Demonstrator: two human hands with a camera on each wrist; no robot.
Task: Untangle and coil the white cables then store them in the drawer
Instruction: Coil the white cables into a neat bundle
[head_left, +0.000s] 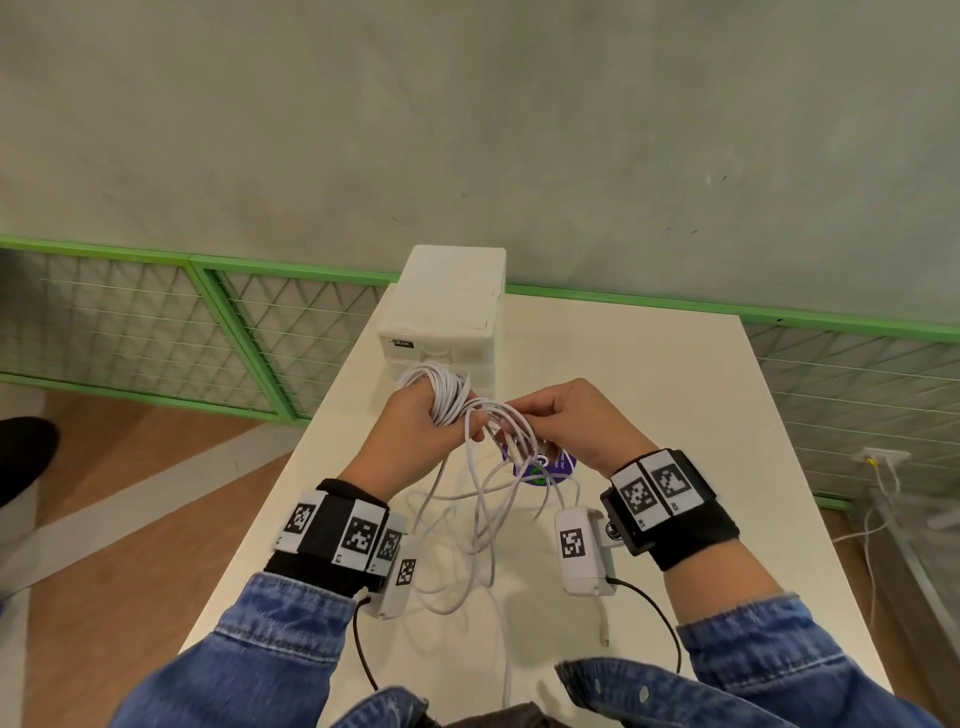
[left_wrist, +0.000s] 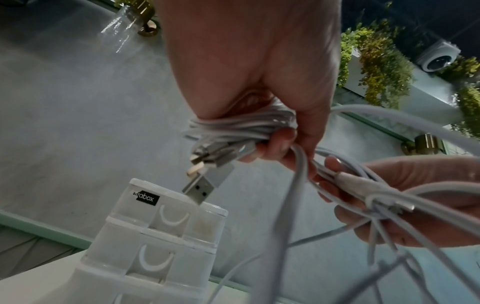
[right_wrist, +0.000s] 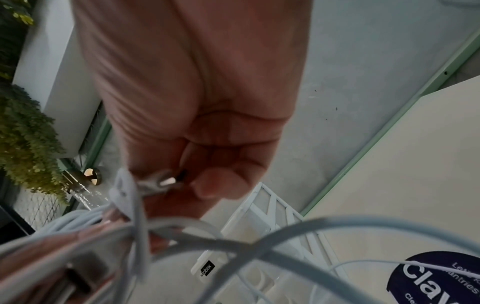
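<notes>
White cables (head_left: 457, 400), looped in a bundle at the centre of the head view, look pale grey in the left wrist view, where their plugs (left_wrist: 201, 188) are silver. The drawer unit (head_left: 447, 312) above centre is white with a small black label (head_left: 401, 344) lettered in white. The table (head_left: 649, 415) is cream. A round sticker (head_left: 543, 467) under the cables is dark purple with white lettering and a touch of green. Both wrist bands (head_left: 332, 525) are black, carrying white tags printed with black square codes. The sleeves (head_left: 280, 623) at the bottom are blue denim. The railing (head_left: 208, 291) at left is bright green with a diamond mesh. The wall (head_left: 519, 130) is pale grey-green; the floor (head_left: 130, 519) at lower left is brown wood.
</notes>
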